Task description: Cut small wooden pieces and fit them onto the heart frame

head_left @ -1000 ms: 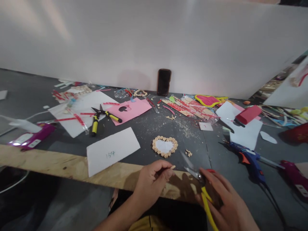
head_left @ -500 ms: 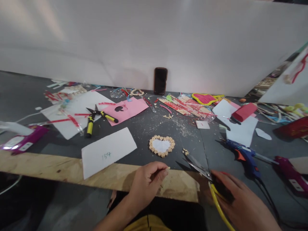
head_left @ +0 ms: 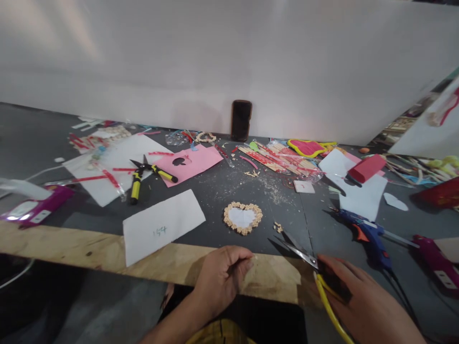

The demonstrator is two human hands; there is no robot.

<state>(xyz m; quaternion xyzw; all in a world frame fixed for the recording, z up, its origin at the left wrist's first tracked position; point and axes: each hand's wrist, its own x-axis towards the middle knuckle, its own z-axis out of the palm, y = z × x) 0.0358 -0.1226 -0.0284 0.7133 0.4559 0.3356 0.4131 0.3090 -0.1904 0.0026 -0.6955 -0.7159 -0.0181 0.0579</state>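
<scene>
My left hand (head_left: 225, 274) is at the table's front edge, thumb and forefinger pinched together; whatever is between them is hidden. My right hand (head_left: 362, 291) grips yellow-handled scissors (head_left: 303, 254), their blades slightly apart and pointing to the upper left. Just beyond the blade tips lies a little pile of cut stick pieces (head_left: 278, 227). Ahead of my left hand lies a white paper heart (head_left: 242, 218) bordered with small, pale, wood-like pieces. To its left is a white card (head_left: 163, 227) with green writing on it.
Black-and-yellow pliers (head_left: 143, 174) lie on white paper at left. A phone (head_left: 241, 120) leans against the back panel. Several red-wrapped sticks (head_left: 268, 157) lie beyond the heart. Right of the scissors is a blue glue gun (head_left: 369, 234) with a cord; purple tools (head_left: 52, 205) lie at the sides.
The small pale piece that showed at my left fingertips is out of sight, and that hand has curled in a little. The scissors stay in my right hand with little movement.
</scene>
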